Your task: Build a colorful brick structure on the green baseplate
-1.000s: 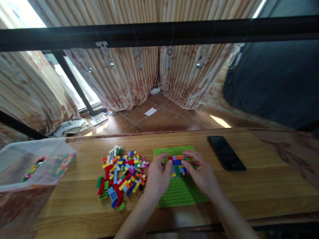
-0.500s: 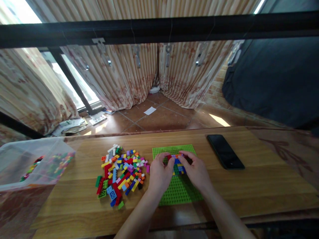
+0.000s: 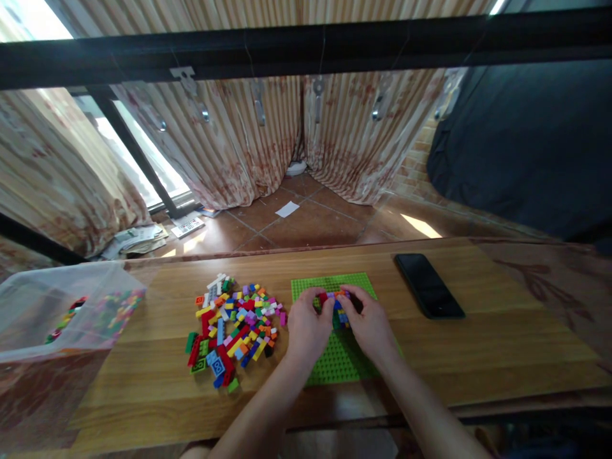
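Note:
A green studded baseplate point(image 3: 335, 366) lies on the wooden table. On its upper half stands a small build of coloured toy bricks point(image 3: 341, 315), with blue, yellow, red, purple and orange pieces showing. My left hand point(image 3: 310, 322) curls at the build's left side, thumb and fingers closed around a red brick point(image 3: 323, 298). From the right, my right hand point(image 3: 370, 322) pinches the build's upper right edge near the orange bricks point(image 3: 342, 294). My fingers and palms hide part of the build.
Left of the baseplate spreads a loose pile of mixed bricks point(image 3: 236, 328). A clear plastic bin point(image 3: 29, 287) with more bricks stands at the far left. On the right lies a black phone point(image 3: 429, 285). A dark rail point(image 3: 306, 48) crosses beyond the table point(image 3: 459, 363).
The whole view has shifted slightly. Both hands stay on the build, with the right hand's fingers moved a little lower over its right side.

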The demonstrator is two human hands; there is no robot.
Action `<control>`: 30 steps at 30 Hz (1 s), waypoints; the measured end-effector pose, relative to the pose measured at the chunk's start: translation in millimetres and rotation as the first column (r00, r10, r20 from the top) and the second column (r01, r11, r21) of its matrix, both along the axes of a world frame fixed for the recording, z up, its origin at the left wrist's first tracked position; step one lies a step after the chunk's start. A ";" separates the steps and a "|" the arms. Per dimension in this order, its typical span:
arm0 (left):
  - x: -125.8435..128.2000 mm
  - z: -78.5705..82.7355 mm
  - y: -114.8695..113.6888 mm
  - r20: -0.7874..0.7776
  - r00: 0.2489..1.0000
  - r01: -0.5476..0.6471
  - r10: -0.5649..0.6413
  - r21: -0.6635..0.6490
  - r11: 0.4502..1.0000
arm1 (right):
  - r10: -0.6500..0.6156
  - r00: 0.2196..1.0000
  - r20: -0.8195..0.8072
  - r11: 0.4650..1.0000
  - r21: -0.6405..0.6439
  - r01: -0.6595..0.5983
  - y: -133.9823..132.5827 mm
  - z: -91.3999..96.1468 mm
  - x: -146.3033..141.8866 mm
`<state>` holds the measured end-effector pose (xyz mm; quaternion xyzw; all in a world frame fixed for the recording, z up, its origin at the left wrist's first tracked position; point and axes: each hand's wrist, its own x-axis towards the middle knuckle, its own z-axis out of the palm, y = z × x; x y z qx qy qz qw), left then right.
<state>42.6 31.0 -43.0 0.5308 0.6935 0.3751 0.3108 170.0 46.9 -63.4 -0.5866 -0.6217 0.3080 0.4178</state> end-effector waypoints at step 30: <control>-96.0 42.6 2.7 0.577 0.779 -0.428 0.245 0.205 0.880 | -0.230 0.951 -0.208 0.930 0.242 0.278 -17.1 30.7 8.1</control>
